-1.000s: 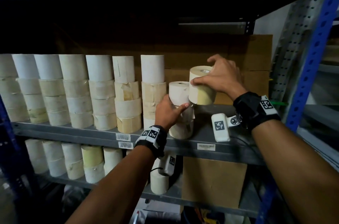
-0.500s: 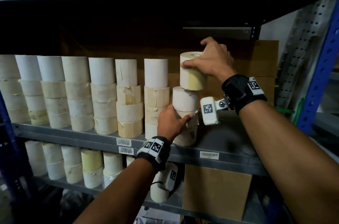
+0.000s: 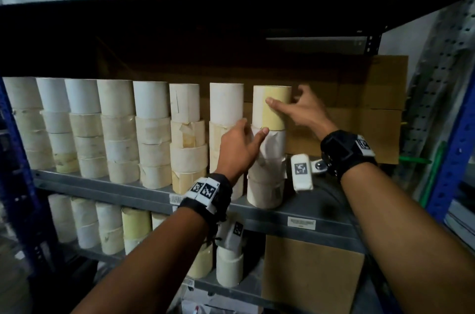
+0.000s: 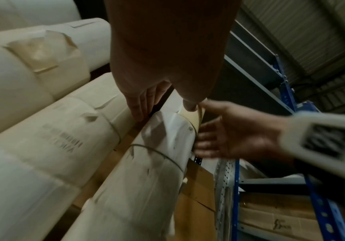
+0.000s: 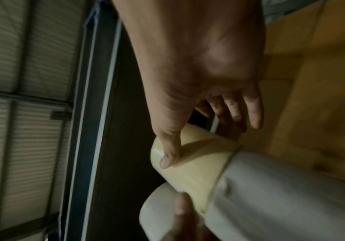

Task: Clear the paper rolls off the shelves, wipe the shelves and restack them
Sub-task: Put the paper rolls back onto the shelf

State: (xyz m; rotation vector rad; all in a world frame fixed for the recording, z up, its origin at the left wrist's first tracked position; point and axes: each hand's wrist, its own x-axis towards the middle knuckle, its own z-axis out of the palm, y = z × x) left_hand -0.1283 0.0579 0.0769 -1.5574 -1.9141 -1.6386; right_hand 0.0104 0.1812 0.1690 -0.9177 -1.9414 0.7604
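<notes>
Metal shelf [image 3: 303, 204] holds a long row of paper roll stacks [image 3: 115, 131], w/ brown cardboard boxes [image 3: 380, 113] behind & to the right. Lower shelf [image 3: 231, 285] has more rolls & another box [image 3: 312, 277]. Blue post [image 3: 460, 133] stands at the far right. Last stack [image 3: 267, 175] is at the right end of the row, just beside the next stack. Yellow roll [image 3: 272, 107] sits on top of it. Left hand [image 3: 239, 148] rests on the white roll under it, fingers mostly straight. Right hand [image 3: 299, 110] has fingers spread wide, thumb tip touching the yellow roll's front, other fingers behind it.
</notes>
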